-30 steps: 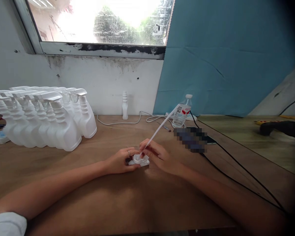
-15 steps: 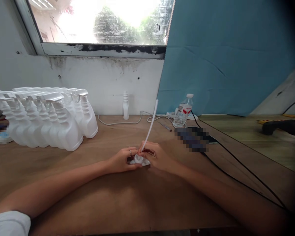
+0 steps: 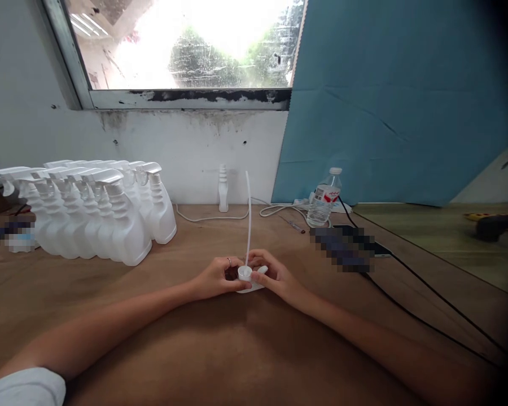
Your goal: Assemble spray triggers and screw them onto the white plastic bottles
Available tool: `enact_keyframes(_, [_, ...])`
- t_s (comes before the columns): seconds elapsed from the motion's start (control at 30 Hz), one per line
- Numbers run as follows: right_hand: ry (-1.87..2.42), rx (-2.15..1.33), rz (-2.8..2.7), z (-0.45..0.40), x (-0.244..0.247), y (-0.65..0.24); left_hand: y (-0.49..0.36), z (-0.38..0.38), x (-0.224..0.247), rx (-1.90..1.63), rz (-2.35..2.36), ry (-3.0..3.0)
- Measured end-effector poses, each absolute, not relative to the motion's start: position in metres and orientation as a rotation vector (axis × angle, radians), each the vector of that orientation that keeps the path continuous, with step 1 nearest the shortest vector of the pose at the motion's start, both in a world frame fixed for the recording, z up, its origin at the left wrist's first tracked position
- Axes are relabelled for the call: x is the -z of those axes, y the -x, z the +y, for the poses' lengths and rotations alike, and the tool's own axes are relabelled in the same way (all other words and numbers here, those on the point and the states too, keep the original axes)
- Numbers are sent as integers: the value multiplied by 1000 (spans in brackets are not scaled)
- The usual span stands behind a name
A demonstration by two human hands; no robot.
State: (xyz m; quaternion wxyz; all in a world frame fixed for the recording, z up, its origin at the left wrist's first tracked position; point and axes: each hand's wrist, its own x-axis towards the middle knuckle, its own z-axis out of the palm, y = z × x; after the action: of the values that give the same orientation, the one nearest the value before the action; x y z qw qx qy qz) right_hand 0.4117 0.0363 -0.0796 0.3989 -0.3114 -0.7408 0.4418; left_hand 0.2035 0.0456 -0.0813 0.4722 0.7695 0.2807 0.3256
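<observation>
Seen from the head camera, a left hand (image 3: 215,278) and a right hand (image 3: 281,282) clamp thumbs and fingers around a white plastic, round-collared spray head (image 3: 245,273) on a brown wooden table (image 3: 195,344). A thin white plastic tube (image 3: 249,220) rises nearly upright between them, its lower end unclear. Bracing the head flat and gripping the tube low would likely prevent buckling.

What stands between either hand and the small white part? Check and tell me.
Nothing visible does: the left hand and right hand both touch the white part. The thin white tube rises beside its round opening, blocking neither hand.
</observation>
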Motion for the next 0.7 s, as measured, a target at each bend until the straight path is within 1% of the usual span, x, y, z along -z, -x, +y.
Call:
enact_keyframes(0.1, [850,-1402,-1656,42,84,-418,-207,52,86,-838,640,-1651])
enact_keyframes(0.17, [896,-1493,-1554,44,85,-421,-212,57,88,-873,620,-1585])
enact_keyframes(0.23, [886,-1533,-1439,47,85,-424,-219,66,89,-914,607,-1643])
enact_keyframes(0.33, [787,-1538,-1255,55,85,-430,-227,93,89,-1046,655,-1962])
enact_keyframes(0.4, [756,-1523,-1139,63,86,-437,-230,121,88,-1168,766,-2125])
enact_keyframes(0.47, [773,-1482,-1030,72,87,-444,-230,153,88,-1267,906,-2142])
enact_keyframes(0.7, [802,-1424,-918,80,86,-457,-221,245,80,-1608,1522,-1899])
